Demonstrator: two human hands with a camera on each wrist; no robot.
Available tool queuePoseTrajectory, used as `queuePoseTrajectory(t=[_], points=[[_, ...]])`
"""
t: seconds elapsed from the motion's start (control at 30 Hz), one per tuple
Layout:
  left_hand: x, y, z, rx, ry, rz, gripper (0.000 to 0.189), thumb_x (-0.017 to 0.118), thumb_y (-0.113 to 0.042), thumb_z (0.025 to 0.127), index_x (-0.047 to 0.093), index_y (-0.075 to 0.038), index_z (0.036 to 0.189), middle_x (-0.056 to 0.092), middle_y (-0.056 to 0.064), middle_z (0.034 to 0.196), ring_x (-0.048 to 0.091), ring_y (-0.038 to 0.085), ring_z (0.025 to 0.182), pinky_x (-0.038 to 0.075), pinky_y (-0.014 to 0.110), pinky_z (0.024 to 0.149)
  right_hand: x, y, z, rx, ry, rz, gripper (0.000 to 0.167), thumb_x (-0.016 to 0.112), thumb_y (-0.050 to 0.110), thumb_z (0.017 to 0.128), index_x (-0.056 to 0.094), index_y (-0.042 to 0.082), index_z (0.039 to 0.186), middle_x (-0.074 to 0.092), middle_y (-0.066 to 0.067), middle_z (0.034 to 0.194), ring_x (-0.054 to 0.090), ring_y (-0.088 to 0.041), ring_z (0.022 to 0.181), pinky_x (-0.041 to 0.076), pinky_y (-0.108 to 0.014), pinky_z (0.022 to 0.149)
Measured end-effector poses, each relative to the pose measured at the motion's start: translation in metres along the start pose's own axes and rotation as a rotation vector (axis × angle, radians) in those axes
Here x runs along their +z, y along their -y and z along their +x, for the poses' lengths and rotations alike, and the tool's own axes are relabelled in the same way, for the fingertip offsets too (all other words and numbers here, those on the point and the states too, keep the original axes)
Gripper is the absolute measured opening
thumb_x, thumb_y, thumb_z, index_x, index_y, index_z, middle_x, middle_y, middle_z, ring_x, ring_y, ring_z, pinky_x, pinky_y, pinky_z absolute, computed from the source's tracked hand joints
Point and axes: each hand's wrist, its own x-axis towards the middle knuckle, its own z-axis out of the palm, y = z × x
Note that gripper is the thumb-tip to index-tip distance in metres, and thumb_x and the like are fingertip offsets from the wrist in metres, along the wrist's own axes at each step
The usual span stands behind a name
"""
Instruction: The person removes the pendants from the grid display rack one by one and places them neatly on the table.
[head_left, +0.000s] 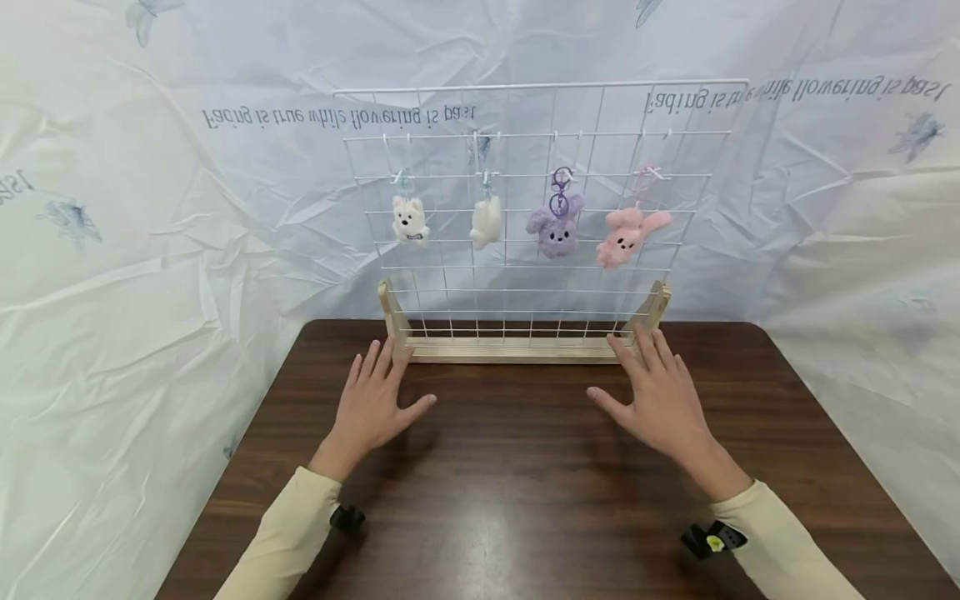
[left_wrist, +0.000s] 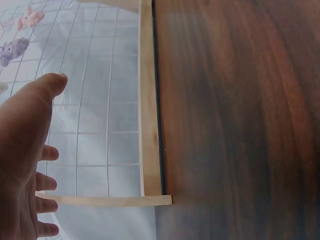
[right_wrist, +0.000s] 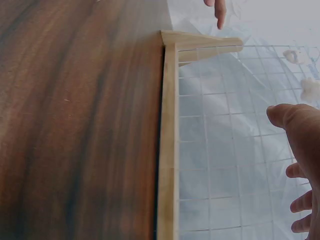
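My left hand, fingers spread, is held near the left end of a white wire grid rack with a wooden base. My right hand is spread the same way by the right end. Neither hand holds anything; whether the fingertips touch the rack I cannot tell. Four plush keychains would be several: a white bear, a white plush turned backward, a purple bunny and a pink bunny hang from hooks on the grid. In the left wrist view the thumb points away from the other fingers.
The rack stands at the back of a dark brown wooden table. Behind it and at both sides hangs wrinkled white cloth printed with lettering. Black straps with cameras sit at the wrists.
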Motion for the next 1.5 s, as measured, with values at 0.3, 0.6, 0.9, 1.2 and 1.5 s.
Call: queuePoseTrajectory(t=[0.3,0.6,0.9,1.2,1.5], points=[[-0.005,0.013,0.013,-0.012,-0.068,-0.031,0.088,0.055,-0.067,0.095,0.034,-0.011,0.16,0.027,0.021,0.166,0.026,0.042,0.152,0.025,0.06,0.122,-0.024,-0.002,0.013,-0.077,-0.104,0.045,0.083,0.072,0.053,0.092,0.044,0.006,0.155,0.036,-0.03,0.158,0.032,-0.05,0.146,0.031,-0.063,0.117],[-0.009,0.028,0.027,-0.021,-0.16,-0.107,0.087,0.062,-0.059,0.095,0.037,-0.001,0.155,0.038,0.025,0.157,0.038,0.046,0.144,0.035,0.059,0.117,-0.049,-0.006,0.022,-0.04,-0.112,0.063,0.081,0.073,0.05,0.091,0.045,0.008,0.154,0.038,-0.027,0.158,0.033,-0.05,0.146,0.033,-0.069,0.112],[-0.011,0.037,0.042,-0.116,-0.157,-0.188,0.089,0.059,-0.059,0.097,0.034,0.002,0.155,0.041,0.026,0.155,0.044,0.044,0.139,0.042,0.062,0.109,-0.07,-0.008,0.032,-0.01,-0.143,0.116,0.078,0.073,0.048,0.092,0.046,0.01,0.154,0.04,-0.023,0.158,0.037,-0.048,0.144,0.037,-0.072,0.106],[-0.011,0.045,0.057,-0.187,-0.194,-0.435,0.086,0.06,-0.058,0.098,0.035,0.0,0.156,0.045,0.026,0.154,0.048,0.045,0.136,0.044,0.066,0.105,-0.09,-0.01,0.051,0.002,-0.193,0.144,0.071,0.072,0.043,0.094,0.049,0.008,0.151,0.046,-0.024,0.154,0.045,-0.048,0.138,0.04,-0.07,0.104],[0.001,0.057,0.067,-0.177,-0.24,-0.588,0.077,0.065,-0.048,0.099,0.039,-0.002,0.155,0.046,0.02,0.155,0.047,0.041,0.139,0.042,0.063,0.108,-0.103,-0.014,0.069,0.039,-0.244,0.259,0.062,0.066,0.039,0.098,0.052,0.008,0.149,0.054,-0.022,0.148,0.049,-0.044,0.137,0.039,-0.065,0.109]])
